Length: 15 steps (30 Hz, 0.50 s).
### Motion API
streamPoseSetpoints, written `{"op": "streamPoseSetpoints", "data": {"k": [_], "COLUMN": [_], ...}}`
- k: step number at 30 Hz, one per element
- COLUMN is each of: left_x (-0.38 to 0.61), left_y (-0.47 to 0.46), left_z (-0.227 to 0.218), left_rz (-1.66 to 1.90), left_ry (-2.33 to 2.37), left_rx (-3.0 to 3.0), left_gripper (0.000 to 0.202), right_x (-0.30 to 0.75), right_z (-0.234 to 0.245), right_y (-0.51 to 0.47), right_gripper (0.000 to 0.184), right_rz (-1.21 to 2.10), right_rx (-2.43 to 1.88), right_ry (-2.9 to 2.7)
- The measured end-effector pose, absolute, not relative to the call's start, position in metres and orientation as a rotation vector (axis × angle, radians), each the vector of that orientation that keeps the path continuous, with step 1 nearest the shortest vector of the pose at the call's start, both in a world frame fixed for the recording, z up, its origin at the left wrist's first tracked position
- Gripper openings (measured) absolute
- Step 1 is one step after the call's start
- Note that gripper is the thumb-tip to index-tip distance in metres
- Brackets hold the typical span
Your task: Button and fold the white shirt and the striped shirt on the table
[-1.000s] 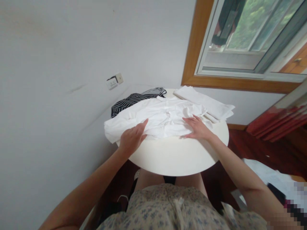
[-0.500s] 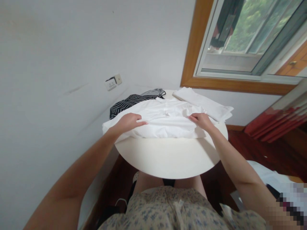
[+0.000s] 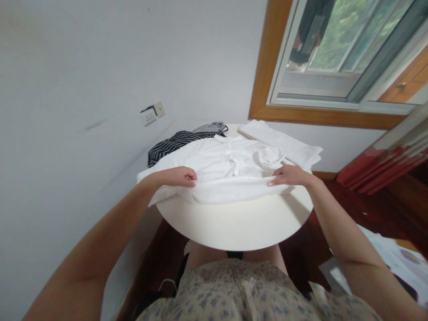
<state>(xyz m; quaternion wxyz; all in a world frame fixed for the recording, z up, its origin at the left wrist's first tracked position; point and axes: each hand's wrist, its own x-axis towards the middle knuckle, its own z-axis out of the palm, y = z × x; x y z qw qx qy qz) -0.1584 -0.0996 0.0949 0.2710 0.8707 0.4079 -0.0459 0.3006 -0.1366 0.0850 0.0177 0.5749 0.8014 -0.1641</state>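
A white shirt [image 3: 214, 156] lies spread across the round white table [image 3: 234, 227], its near part forming a long band along the front. My left hand [image 3: 183, 176] is closed in a pinch on the shirt at the left end of this band. At the band's right end, my right hand [image 3: 288, 174] grips the cloth between thumb and fingers. Wrinkles and a bunched part show on the shirt's right side, beyond my right hand. Some of the fingertips are hidden by the fabric.
Behind the shirt, black-and-white striped clothing [image 3: 177, 145] lies at the back left. Folded white cloth [image 3: 284, 141] rests at the back right. A wall with a socket [image 3: 148, 117] is on the left; a wood-framed window [image 3: 329, 117] and red curtain [image 3: 368, 165] are to the right.
Both hands have come nearer to me, drawing the near part of the shirt into a band along the front. The right hand has also shifted slightly right.
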Motion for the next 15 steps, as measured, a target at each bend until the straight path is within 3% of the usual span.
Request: {"op": "streamPoseSetpoints", "data": {"k": [6, 15], "left_x": [-0.161, -0.168], "left_y": [-0.101, -0.087], "left_z": [0.101, 0.094], "left_rz": [0.099, 0.386], "left_ry": [1.221, 1.59], "left_rx": [2.342, 2.224], "left_gripper": [0.054, 0.066], "right_x": [0.289, 0.291], "right_z": [0.088, 0.07], "right_y": [-0.15, -0.154], "right_gripper": [0.067, 0.055], "right_rz": [-0.605, -0.716], "right_rx": [1.749, 1.913], "right_ry": [2.364, 2.782]}}
